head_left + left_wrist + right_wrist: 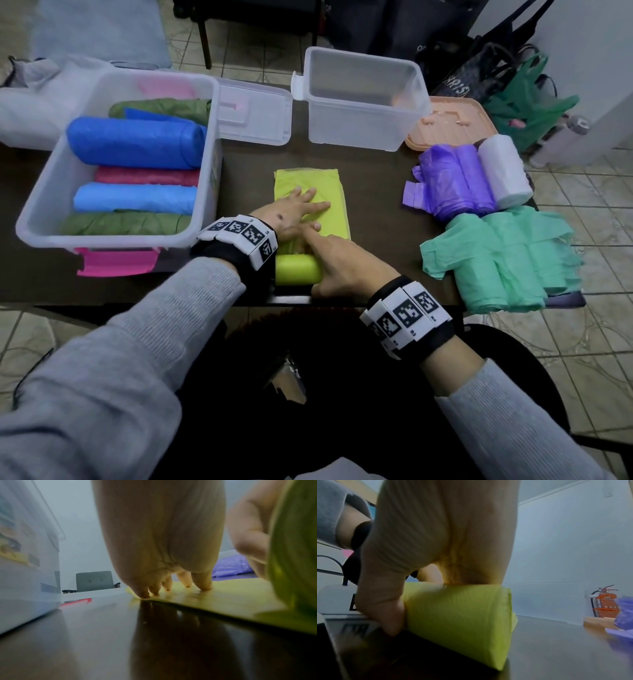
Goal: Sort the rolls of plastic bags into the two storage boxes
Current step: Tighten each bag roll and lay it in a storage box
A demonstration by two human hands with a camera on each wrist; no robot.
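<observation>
Dark surface (376,178) w/ tiled floor around it is where I'm working. I'm re-rolling the yellow-green roll (298,272) at the near edge, its loose tail (310,186) lying flat toward the far side. My left hand (294,214) is pressing on that tail w/ fingers (202,582) spread and straight, tips touching the plastic. My right hand (346,270) is curling round the rolled part, thumb at its end, index finger stretching fwd over it.

Left storage box (37,205) is already holding approx six rolls: two green, two blue, one pink, plus another blue partly hidden. Right storage box (416,102) is looking empty so far. Outward to the right, the purple roll (452,185), white roll (503,171) and mint-green roll (503,260) are lying loose, partly unwound, beside a peach lid (452,120). So I'm judging roughly halfway: this roll plus three more left, prob. for the right box.
</observation>
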